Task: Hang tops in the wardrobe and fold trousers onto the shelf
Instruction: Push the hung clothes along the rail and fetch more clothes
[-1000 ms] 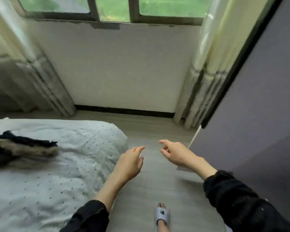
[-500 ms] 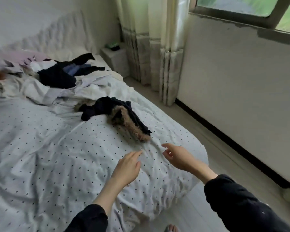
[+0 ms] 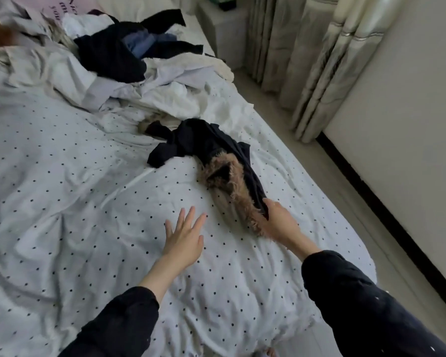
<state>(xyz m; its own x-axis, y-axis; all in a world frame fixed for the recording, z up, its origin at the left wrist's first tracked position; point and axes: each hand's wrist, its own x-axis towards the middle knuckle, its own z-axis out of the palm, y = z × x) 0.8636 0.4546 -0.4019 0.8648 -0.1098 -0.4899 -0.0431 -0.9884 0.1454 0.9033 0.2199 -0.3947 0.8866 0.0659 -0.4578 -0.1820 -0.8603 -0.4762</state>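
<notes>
Gripping: right hand, fingers curled into the fur-trimmed black garment on the bed. Left hand spread flat, empty. Clothes pile beyond, unsorted. Most of the task apparently remains.

dotted bed bears dark garment, clothes pile.

A bedroom in a home. A bed covered with a white, black-dotted sheet fills most of the view, with a heap of loose clothes near its head. Pale curtains hang to the floor beside a small bedside cabinet.
</notes>
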